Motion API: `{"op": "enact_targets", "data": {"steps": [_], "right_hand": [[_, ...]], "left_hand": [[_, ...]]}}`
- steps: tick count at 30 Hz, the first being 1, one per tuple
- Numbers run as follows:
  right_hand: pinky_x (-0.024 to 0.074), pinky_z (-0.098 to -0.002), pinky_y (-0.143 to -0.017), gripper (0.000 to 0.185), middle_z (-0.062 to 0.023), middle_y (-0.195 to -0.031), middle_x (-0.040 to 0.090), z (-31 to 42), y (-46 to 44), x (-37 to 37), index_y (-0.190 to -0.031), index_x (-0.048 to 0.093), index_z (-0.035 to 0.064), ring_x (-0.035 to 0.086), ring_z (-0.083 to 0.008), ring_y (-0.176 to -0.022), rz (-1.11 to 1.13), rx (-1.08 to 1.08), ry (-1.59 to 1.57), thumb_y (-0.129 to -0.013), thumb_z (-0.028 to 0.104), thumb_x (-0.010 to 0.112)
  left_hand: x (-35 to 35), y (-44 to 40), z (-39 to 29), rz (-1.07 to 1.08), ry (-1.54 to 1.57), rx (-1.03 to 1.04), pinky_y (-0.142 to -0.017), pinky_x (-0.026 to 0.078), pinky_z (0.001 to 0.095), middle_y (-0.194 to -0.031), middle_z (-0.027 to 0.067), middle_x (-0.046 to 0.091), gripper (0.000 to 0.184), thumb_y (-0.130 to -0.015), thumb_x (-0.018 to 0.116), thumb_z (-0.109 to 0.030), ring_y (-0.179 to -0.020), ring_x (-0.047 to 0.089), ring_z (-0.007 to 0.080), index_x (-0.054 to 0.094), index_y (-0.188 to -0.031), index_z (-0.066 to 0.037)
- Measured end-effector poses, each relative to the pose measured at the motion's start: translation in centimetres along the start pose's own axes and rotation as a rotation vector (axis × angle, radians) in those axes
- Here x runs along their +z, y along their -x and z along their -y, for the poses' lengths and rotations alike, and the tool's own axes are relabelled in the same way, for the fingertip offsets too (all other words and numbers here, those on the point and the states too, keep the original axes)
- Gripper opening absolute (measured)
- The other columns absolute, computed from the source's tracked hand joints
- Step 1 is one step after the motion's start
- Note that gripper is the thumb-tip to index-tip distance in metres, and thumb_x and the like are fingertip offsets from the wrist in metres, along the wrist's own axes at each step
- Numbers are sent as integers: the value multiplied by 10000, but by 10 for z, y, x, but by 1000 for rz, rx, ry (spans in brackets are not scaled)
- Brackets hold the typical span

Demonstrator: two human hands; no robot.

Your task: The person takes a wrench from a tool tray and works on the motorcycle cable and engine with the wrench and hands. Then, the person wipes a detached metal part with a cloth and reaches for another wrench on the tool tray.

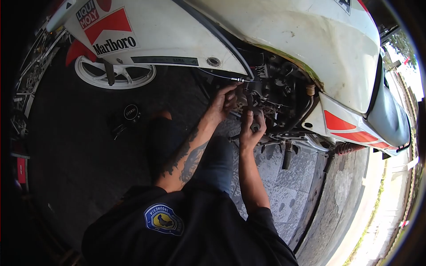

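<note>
A white motorcycle (275, 26) with red stickers stands across the upper part of the view, its engine (277, 86) exposed. My left hand (225, 101) is closed at the engine's left side, fingers curled by a cable (234, 80) with a metal end; what it grips is too dark to make out. Just right of it, my right hand (253, 125) is closed around a dark tool (255, 127), thumb pointing up along it. The far end of the tool is lost in the dark engine parts.
A white wheel (116, 75) is at the upper left. A round black object with a white-ringed top (132, 112) sits on the dark floor. A footpeg (287, 157) sticks out below the engine, over grey tiles (284, 195). Metal parts (33, 84) line the far left.
</note>
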State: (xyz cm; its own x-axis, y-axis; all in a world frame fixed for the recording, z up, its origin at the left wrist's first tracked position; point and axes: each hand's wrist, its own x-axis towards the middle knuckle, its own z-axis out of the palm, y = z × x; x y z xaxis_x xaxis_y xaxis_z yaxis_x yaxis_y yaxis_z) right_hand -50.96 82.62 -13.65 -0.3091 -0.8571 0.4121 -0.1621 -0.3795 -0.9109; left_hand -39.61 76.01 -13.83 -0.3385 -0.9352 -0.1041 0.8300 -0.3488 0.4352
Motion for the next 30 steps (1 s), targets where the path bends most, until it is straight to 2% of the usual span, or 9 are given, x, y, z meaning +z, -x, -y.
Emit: {"op": "enact_targets", "data": {"steps": [2,3,7,10,12,17,23,29,30], "right_hand": [[436,-247,-662,117,-72,-821,586,4,-1,3,-935,614,-11,559,-152,-742,100,-397,285,-881,38,522],[446,-303,-744,130,-111,-902,581,5,0,3,-940,610,-4,570,-226,-839,139,-352,292,-838,-22,530],[444,-312,-742,136,-119,-907,560,-5,-5,2,-930,611,-4,567,-258,-846,164,-354,328,-826,-42,533],[445,-315,-744,137,-120,-905,564,-8,-8,3,-932,611,-4,570,-261,-844,153,-376,334,-822,-42,538],[445,-318,-744,136,-122,-905,565,-9,-8,5,-931,611,-5,571,-262,-842,156,-380,333,-822,-42,538],[446,-324,-741,135,-127,-905,567,-10,-9,11,-930,609,-6,573,-268,-837,138,-403,335,-821,-42,539],[443,-325,-731,99,-138,-891,556,5,-17,10,-887,579,-16,570,-280,-825,169,-400,345,-813,-53,524],[443,-330,-731,72,-139,-859,551,31,-37,3,-868,565,-21,571,-287,-800,309,-368,399,-819,-1,516],[452,-352,-724,105,-155,-867,563,35,-44,2,-886,593,-13,581,-320,-810,336,-327,406,-809,9,525]], "left_hand": [[1,0,-1,-29,-6,-5,-349,203,187,-493,-80,340,218,-857,549,-191,-375,274,29,601,-1034,-75],[0,-2,1,-52,-9,-6,-353,209,185,-488,-76,340,269,-877,523,-185,-382,279,29,577,-1099,-42],[-3,-3,1,-16,-17,20,-346,207,183,-487,-75,335,270,-875,521,-177,-376,277,29,577,-1101,-39],[-6,-4,2,-1,-2,18,-338,204,180,-471,-76,338,220,-873,528,-180,-360,279,31,589,-1037,-48],[-9,-6,3,-29,-6,15,-336,201,186,-477,-77,363,139,-831,572,-195,-350,289,36,617,-912,-91],[-12,-8,5,-42,-24,19,-339,199,183,-471,-80,376,82,-830,576,-193,-347,298,33,590,-810,-115],[-6,-4,4,-93,-25,28,-341,197,180,-470,-85,379,70,-825,590,-197,-348,298,31,603,-815,-129],[-6,-5,4,-65,18,33,-331,197,186,-469,-76,373,86,-823,601,-196,-344,288,33,615,-840,-113],[-4,-3,3,-41,20,30,-328,197,188,-467,-70,364,91,-823,603,-193,-342,284,35,617,-843,-106]]}}
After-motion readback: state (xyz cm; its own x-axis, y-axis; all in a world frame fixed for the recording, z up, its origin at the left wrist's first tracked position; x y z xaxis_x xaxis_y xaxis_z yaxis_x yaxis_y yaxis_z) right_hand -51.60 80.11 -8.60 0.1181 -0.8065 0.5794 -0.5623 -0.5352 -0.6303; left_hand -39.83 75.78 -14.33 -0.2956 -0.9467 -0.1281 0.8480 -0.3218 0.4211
